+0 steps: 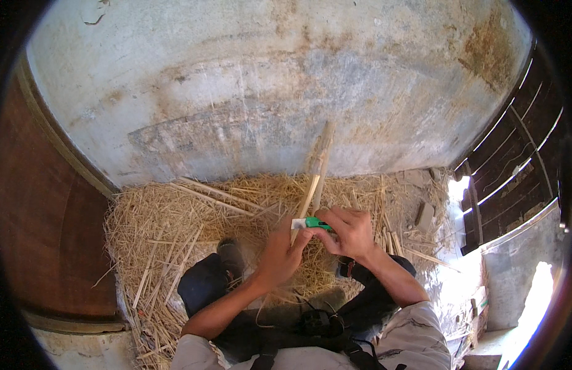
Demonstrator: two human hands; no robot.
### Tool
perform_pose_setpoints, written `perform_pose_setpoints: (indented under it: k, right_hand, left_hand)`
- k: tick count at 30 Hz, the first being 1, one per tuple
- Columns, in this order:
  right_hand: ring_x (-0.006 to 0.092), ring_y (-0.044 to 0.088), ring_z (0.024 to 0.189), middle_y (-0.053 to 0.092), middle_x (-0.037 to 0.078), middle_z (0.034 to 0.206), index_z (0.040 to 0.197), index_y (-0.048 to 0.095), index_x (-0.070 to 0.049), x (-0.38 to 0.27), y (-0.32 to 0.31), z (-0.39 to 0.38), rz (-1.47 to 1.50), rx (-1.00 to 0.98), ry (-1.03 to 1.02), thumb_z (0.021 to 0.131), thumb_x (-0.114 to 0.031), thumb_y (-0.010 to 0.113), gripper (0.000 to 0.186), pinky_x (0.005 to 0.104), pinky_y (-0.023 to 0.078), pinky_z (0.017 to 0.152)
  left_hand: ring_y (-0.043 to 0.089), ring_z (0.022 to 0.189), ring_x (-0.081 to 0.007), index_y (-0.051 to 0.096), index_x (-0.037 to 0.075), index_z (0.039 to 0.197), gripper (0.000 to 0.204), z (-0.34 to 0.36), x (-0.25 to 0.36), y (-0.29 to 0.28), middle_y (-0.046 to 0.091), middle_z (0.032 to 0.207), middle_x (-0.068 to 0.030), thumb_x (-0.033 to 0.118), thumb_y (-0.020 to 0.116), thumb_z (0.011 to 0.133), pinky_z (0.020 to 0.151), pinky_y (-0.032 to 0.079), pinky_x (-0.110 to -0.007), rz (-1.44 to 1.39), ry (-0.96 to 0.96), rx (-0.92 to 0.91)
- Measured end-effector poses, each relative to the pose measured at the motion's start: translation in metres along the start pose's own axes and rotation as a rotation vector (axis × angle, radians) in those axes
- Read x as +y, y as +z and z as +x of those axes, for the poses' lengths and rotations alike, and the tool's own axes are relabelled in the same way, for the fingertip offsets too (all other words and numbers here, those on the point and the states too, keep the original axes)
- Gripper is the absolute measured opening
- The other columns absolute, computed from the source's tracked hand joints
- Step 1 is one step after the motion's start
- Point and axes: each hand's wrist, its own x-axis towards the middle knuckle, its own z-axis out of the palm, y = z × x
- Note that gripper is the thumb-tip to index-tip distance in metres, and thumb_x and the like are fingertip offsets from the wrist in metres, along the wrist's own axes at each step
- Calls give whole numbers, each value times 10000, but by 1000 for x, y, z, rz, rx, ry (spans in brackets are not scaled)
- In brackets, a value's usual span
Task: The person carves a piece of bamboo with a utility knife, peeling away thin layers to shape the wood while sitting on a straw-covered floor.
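My left hand (282,250) is closed around the lower part of a pale wood strip (309,194), which slants up and away toward the wall. My right hand (351,233) grips a green-handled utility knife (317,223). Its wide, light-coloured blade lies across the strip just above my left fingers, and my left thumb reaches close to the knife handle. Beside the strip, a longer wooden stick (325,151) leans with its upper end against the wall. The strip's lower end is mostly hidden by my left hand.
Shavings and split strips (156,209) cover the floor around my feet. A stained wall (249,92) rises in front. At left stands a brown wooden panel (58,228); at right are a brick-like block (424,217) and dark slatted boards (508,160).
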Motion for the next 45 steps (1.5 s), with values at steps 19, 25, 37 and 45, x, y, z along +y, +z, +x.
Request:
perform_pose_setpoints:
  k: [19,25,37,45]
  right_hand:
    - [201,671,650,708,145,778,1084,747,-12,79,-53,9,9,363,624,1063,-247,695,242,341,557,657]
    - [115,609,932,710,39,1020,1217,738,-35,23,-21,19,684,89,556,1063,-309,711,315,285,514,822]
    - [48,500,728,636,-40,913,1245,746,-52,29,-36,16,827,54,643,1026,-388,751,401,237,376,633]
    - [107,527,695,657,24,892,1226,737,-49,-15,-62,4,896,280,656,1103,-434,619,421,290,418,637]
  left_hand:
    - [548,693,-223,519,32,1194,499,-23,3,15,553,808,-91,526,537,1129,647,445,-446,1,-118,-134]
    - [545,706,-235,503,46,1165,432,-7,6,3,539,824,-87,478,487,1159,654,439,-454,37,-174,-125]
    - [687,859,-302,548,-10,1398,579,-17,26,-10,692,984,-179,426,713,1054,779,536,-436,265,34,-82]
    - [679,815,-319,633,9,1295,371,-86,34,-10,676,895,-180,284,703,1056,742,503,-424,135,-117,61]
